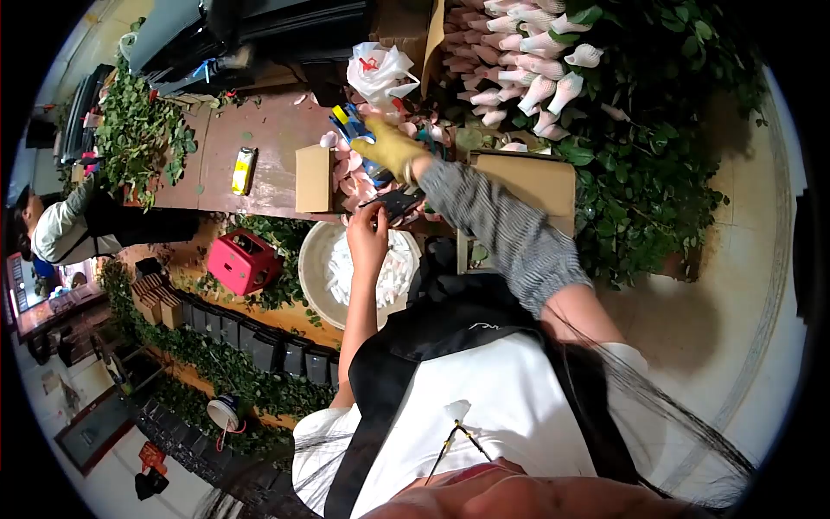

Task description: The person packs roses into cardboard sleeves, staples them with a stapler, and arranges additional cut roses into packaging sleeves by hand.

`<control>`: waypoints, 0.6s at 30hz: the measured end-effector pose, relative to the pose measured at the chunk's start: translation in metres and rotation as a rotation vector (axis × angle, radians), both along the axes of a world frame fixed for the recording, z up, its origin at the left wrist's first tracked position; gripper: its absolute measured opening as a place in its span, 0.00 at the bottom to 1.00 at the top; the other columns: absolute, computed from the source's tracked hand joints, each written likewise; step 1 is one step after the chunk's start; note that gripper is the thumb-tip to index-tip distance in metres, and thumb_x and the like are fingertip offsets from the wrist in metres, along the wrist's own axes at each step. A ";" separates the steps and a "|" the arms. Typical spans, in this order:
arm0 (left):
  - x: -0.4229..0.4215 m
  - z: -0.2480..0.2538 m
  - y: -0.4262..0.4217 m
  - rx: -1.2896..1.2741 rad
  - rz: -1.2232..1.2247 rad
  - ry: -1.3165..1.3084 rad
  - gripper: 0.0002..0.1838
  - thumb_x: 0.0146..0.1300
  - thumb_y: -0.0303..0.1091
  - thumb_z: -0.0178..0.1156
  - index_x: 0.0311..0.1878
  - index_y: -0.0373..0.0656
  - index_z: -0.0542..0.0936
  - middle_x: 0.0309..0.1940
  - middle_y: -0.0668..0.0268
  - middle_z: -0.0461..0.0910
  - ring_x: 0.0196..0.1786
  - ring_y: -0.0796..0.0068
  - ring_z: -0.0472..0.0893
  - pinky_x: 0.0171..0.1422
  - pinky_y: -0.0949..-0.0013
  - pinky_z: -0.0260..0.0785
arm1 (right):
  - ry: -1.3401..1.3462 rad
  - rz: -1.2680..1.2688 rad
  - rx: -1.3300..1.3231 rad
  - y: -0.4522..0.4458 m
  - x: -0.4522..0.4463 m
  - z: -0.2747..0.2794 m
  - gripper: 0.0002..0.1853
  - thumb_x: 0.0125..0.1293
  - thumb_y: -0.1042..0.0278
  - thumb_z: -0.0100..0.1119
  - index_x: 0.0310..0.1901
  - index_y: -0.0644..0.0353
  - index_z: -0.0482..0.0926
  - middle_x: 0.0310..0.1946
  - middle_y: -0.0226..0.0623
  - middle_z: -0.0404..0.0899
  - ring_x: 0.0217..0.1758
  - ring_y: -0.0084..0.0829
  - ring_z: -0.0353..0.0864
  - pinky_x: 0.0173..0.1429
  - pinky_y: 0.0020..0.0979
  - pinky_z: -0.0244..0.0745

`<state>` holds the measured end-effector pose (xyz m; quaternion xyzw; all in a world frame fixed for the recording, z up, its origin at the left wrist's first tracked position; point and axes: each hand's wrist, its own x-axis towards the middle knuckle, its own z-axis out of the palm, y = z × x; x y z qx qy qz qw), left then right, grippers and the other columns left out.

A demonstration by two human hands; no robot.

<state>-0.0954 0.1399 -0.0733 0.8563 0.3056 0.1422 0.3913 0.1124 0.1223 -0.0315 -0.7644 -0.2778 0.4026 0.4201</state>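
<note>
The left hand, bare (369,227), pinches a black object (400,204) between thumb and fingers. The right hand, in a yellow glove (389,149), is at a blue-and-yellow item (347,122) just beyond the black object; whether it grips it, I cannot tell. Pink petals (355,187) lie around both, beside a cardboard flap (314,179) at the edge of the counter (278,138). A yellow pack (244,171) lies farther left on the counter. The left forearm passes over a bucket (309,275) of white pieces (346,270). Near the bucket is a red stool (244,262). Net-wrapped pink roses (538,65) lie right of the glove, next to dense leaves (644,186).
</note>
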 end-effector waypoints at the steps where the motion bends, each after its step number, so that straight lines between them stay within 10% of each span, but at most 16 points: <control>1: 0.000 -0.002 0.007 0.014 0.007 -0.004 0.12 0.71 0.33 0.61 0.48 0.34 0.85 0.38 0.56 0.87 0.40 0.67 0.86 0.47 0.66 0.75 | 0.168 0.115 -0.116 0.021 0.014 -0.040 0.21 0.73 0.54 0.58 0.57 0.64 0.77 0.45 0.38 0.85 0.50 0.25 0.84 0.53 0.26 0.79; 3: 0.002 0.003 0.019 -0.138 0.138 -0.070 0.14 0.74 0.36 0.59 0.50 0.32 0.84 0.37 0.58 0.87 0.41 0.72 0.85 0.48 0.69 0.75 | 0.484 -0.062 0.262 -0.002 -0.009 0.000 0.15 0.72 0.58 0.57 0.37 0.62 0.82 0.30 0.32 0.85 0.34 0.21 0.83 0.42 0.26 0.78; 7: 0.002 -0.001 0.045 -0.773 0.235 -0.293 0.26 0.81 0.47 0.47 0.47 0.30 0.84 0.33 0.68 0.83 0.38 0.77 0.80 0.47 0.70 0.72 | 0.158 -0.003 0.108 -0.083 -0.073 0.042 0.16 0.70 0.56 0.57 0.33 0.61 0.81 0.24 0.35 0.84 0.28 0.29 0.83 0.34 0.35 0.76; 13: 0.035 -0.020 0.044 -0.867 -0.070 -0.089 0.16 0.77 0.38 0.56 0.51 0.35 0.85 0.34 0.67 0.86 0.34 0.82 0.82 0.41 0.77 0.74 | 0.251 0.090 -0.156 -0.171 -0.137 0.012 0.17 0.68 0.53 0.57 0.40 0.59 0.85 0.26 0.41 0.85 0.28 0.37 0.85 0.39 0.39 0.79; 18: 0.052 -0.053 0.033 -0.773 -0.025 0.025 0.16 0.76 0.38 0.57 0.42 0.35 0.87 0.28 0.69 0.84 0.25 0.84 0.76 0.29 0.78 0.66 | -0.012 0.098 0.139 -0.155 -0.117 0.040 0.15 0.68 0.55 0.56 0.40 0.58 0.85 0.32 0.41 0.86 0.36 0.41 0.87 0.44 0.39 0.80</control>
